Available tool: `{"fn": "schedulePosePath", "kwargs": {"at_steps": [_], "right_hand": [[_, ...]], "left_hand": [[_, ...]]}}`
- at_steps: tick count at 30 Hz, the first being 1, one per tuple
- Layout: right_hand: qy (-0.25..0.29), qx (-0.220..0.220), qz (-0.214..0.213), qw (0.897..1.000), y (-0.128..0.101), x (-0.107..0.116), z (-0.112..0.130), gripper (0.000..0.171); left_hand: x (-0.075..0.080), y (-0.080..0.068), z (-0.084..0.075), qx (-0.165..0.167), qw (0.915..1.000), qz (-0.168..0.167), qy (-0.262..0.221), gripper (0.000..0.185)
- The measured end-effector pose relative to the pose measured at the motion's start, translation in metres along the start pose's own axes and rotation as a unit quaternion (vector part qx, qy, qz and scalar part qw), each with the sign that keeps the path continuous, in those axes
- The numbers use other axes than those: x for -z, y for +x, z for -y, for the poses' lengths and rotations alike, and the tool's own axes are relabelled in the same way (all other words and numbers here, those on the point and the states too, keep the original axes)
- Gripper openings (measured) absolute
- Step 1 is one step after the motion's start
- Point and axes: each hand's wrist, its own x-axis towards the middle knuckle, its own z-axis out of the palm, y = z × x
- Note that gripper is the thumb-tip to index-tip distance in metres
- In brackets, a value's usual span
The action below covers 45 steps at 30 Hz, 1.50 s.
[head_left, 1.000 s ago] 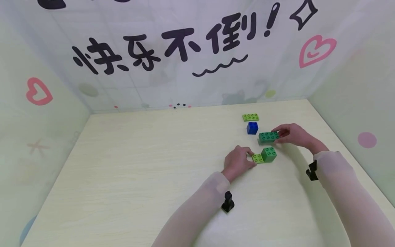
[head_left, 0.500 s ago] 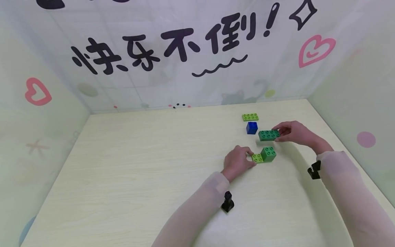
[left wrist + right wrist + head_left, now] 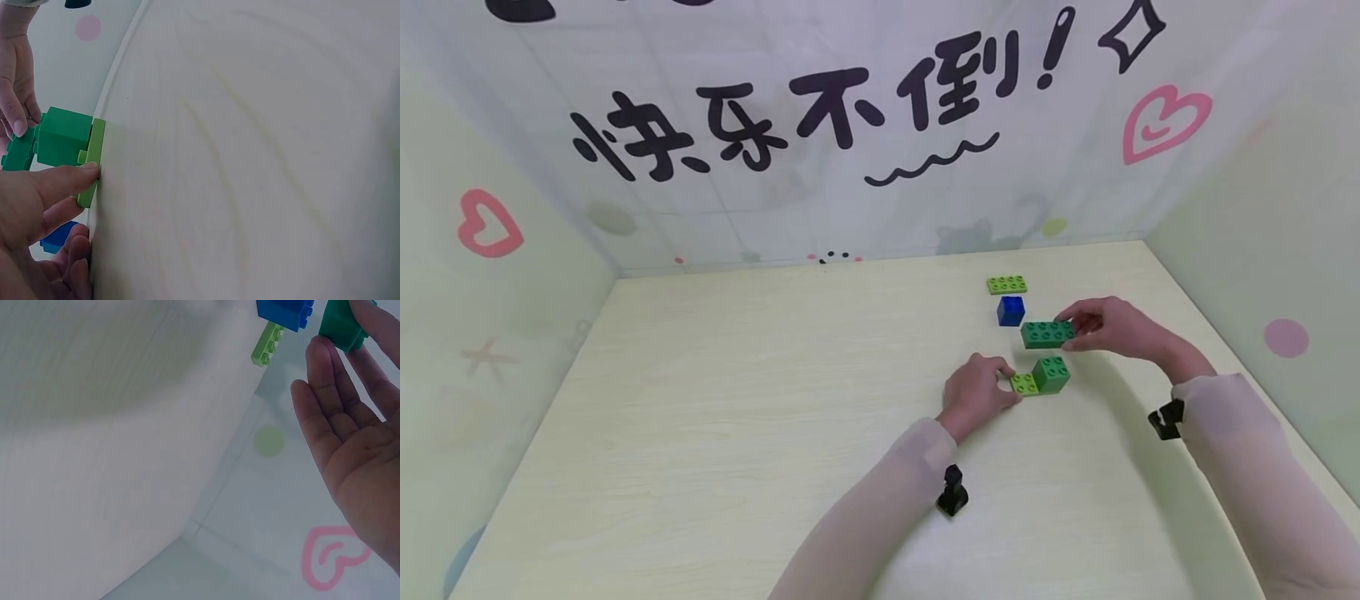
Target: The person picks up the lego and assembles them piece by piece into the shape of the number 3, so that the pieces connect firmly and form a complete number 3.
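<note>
My left hand pinches the left end of a flat lime-green building brick that lies on the table. On that plate's right end stands a taller green block with studs on top. My right hand holds a long dark green brick by its right end, between thumb and fingers. In the head view this brick hangs just behind the green block, above the table. The left wrist view shows my left thumb and finger on the lime plate, with the dark green brick close over the block's studs.
Behind the held brick a small blue block stands on the table. Further back lies another flat lime-green brick. The pale wooden table meets a printed cloth wall at its back edge.
My right hand first rose a little with the dark green brick, then came slightly left and down. The left hand keeps its pinch on the lime plate.
</note>
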Motion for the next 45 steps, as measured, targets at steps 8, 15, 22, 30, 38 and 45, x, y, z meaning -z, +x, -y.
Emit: {"fn": "schedulePosePath", "kwargs": {"at_steps": [8, 15, 22, 30, 38, 45], "right_hand": [[0.006, 0.001, 0.011, 1.0, -0.003, -0.002, 0.006, 0.04], [0.008, 0.008, 0.016, 1.0, -0.006, -0.004, 0.008, 0.04], [0.011, 0.016, 0.02, 1.0, -0.009, -0.008, 0.009, 0.037], [0.017, 0.015, 0.03, 0.999, -0.012, -0.011, 0.009, 0.038], [0.017, 0.009, 0.035, 0.999, -0.014, -0.015, 0.01, 0.037], [0.021, 0.012, 0.033, 0.999, -0.015, -0.016, 0.009, 0.038]], "left_hand": [[0.001, 0.0, 0.0, -0.003, 1.0, 0.0, 0.0, 0.034], [0.001, 0.0, 0.001, -0.011, 0.9999, -0.005, -0.001, 0.034], [0.002, 0.0, 0.001, -0.01, 0.9999, 0.001, -0.005, 0.035], [0.003, 0.001, 0.001, -0.006, 0.9999, 0.008, -0.007, 0.035], [0.003, 0.002, 0.002, -0.01, 0.9999, 0.007, -0.007, 0.035], [0.002, 0.003, 0.002, -0.007, 0.9999, 0.007, -0.007, 0.034]]}}
